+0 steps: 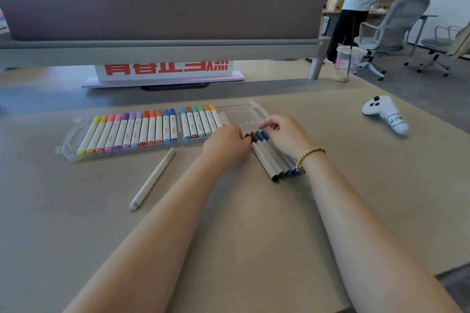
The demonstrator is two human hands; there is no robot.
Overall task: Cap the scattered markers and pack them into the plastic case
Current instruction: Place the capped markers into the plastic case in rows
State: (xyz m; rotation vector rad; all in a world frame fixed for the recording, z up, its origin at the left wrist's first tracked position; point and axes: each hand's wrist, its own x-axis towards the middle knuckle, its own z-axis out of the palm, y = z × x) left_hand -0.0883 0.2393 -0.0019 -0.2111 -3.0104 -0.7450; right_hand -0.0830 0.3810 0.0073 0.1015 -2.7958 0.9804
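Tan covering runs across the bench (254, 236), and on it the clear plastic case (244, 113) lies opened flat: its left half is full of capped markers, its right half holds six, with bare slots beyond. Just in front of those slots a bundle of dark markers (270, 157) lies side by side, all capped, white barrels angled toward the case. The left hand (226, 145) rests curled at the bundle's far ends, fingers hidden, so I cannot tell their grip; the right hand (284, 134) has fingers bent, lightly pinching the caps. Lifted together, the bundle could fan out and roll. A lone white marker (152, 178) lies apart, easily forgotten.
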